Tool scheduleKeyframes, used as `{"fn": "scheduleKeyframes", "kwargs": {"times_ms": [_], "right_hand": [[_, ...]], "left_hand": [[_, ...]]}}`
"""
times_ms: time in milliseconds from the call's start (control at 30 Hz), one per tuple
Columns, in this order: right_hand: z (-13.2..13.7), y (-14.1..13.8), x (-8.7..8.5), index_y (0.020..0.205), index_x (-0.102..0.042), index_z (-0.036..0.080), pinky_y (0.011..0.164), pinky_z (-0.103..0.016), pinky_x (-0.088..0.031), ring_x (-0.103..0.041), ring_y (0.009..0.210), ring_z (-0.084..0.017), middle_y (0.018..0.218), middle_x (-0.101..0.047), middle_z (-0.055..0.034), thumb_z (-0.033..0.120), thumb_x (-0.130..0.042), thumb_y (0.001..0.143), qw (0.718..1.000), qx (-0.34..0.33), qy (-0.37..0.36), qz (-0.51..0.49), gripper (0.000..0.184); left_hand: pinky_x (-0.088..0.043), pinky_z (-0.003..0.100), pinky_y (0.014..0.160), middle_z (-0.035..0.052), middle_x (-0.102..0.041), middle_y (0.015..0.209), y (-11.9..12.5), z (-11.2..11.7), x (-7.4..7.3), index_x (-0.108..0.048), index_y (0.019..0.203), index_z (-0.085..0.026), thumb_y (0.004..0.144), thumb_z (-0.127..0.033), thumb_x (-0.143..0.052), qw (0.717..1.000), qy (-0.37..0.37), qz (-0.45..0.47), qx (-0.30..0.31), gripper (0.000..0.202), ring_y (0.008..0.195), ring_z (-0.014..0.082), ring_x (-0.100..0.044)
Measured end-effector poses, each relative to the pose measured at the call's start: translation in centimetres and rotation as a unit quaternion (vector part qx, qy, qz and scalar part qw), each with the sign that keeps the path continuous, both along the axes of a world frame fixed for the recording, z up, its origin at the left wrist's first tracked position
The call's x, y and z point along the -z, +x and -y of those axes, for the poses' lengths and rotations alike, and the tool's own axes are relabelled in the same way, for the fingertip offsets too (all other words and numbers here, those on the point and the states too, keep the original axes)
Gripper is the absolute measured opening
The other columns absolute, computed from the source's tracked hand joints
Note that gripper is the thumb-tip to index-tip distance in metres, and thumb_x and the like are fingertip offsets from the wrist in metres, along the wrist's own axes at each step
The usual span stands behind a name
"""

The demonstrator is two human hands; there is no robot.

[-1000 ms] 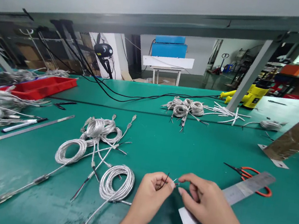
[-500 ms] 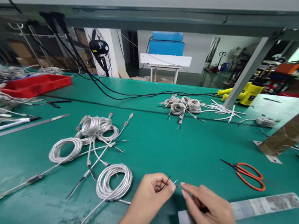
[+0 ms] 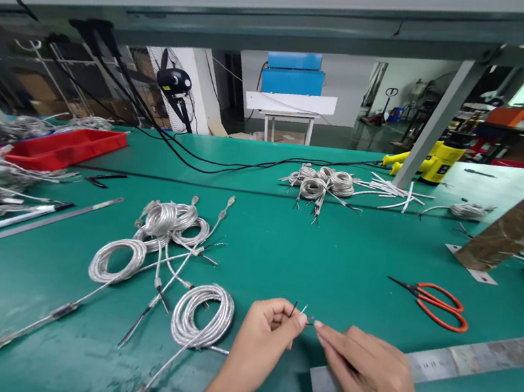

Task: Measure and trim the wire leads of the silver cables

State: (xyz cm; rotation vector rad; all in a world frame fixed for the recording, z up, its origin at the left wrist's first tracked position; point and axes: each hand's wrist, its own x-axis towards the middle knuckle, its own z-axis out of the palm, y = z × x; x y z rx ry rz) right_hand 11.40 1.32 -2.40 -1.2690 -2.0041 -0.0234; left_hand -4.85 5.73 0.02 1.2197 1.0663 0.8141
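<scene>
The left hand (image 3: pixel 264 335) is closed, thumb and forefinger pinching thin wire leads (image 3: pixel 296 309) whose 2 bare ends, 1 black and 1 silver, stick up past the knuckles, low on the green bench (image 3: pixel 331 260). The right hand (image 3: pixel 363 371) lies at 3 o'clock of it with fingers drawn narrow and stretched toward the leads, forefinger tip right at them. Whether it actually grips one cannot be told at this size. Under the right hand, a steel ruler (image 3: pixel 464 360) lies flat and runs off toward 2 o'clock. Orange-handled scissors (image 3: pixel 438 305) lie beyond the ruler, apart from it, at 2 o'clock of the hands. Just beside the left hand at 9 o'clock lies a coiled braided cable (image 3: pixel 202 316), 1 strand reaching toward the left wrist. More cable coils (image 3: pixel 171 221) sit in a loose pile at 10 o'clock, well apart from the hands. A long metal strip (image 3: pixel 28 228) lies farther out at 9 o'clock, and a red tray (image 3: pixel 61 147) stands behind it. At 1 o'clock, far across the bench, a yellow tool (image 3: pixel 439 161) stands by a grey post.
</scene>
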Motion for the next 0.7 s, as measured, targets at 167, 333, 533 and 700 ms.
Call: {"fn": "scheduleKeyframes", "kwargs": {"times_ms": [167,333,533,700], "right_hand": [[-0.2,-0.3,0.0,0.09,-0.066,0.019,0.047,-0.023,-0.036,-0.048,0.046,-0.011,0.054,-0.053,0.0008,0.02,-0.049,0.084,0.998,-0.007,-0.038,-0.046,0.018],[-0.7,-0.6,-0.4,0.084,-0.063,0.021,0.049,-0.022,-0.036,-0.05,0.049,-0.011,0.057,-0.053,0.002,0.023,-0.047,0.085,0.993,-0.009,-0.094,-0.069,0.016],[-1.3,-0.3,-0.1,0.086,-0.059,0.021,0.053,-0.022,-0.039,-0.055,0.057,-0.011,0.069,-0.061,0.0004,0.023,-0.041,0.087,0.989,-0.05,-0.132,-0.031,0.018],[-2.4,0.9,0.4,0.087,-0.061,0.019,0.056,-0.021,-0.038,-0.057,0.059,-0.011,0.07,-0.064,-0.0009,0.026,-0.044,0.087,0.997,-0.014,-0.07,0.009,0.019]], "left_hand": [[-0.02,0.02,0.04,-0.006,-0.041,0.044,-0.1,-0.1,0.3,-0.054,0.06,-0.014,0.075,-0.033,-0.056,1.0,0.006,-0.002,0.007,0.024,0.04,0.0067,-0.029],[-0.027,0.019,0.048,-0.0026,-0.049,0.053,-0.2,-0.4,1.2,-0.058,0.064,-0.012,0.068,-0.031,-0.065,1.0,0.018,0.019,0.017,0.021,0.049,0.0082,-0.038],[-0.027,0.02,0.05,-0.0014,-0.052,0.055,-0.1,-0.4,1.6,-0.059,0.065,-0.011,0.065,-0.031,-0.066,0.999,0.009,0.026,0.016,0.021,0.05,0.009,-0.04],[-0.016,0.02,0.043,-0.0071,-0.039,0.046,0.2,-0.2,1.2,-0.053,0.061,-0.013,0.067,-0.03,-0.062,1.0,0.005,0.007,0.0,0.02,0.043,0.0061,-0.024]]}}
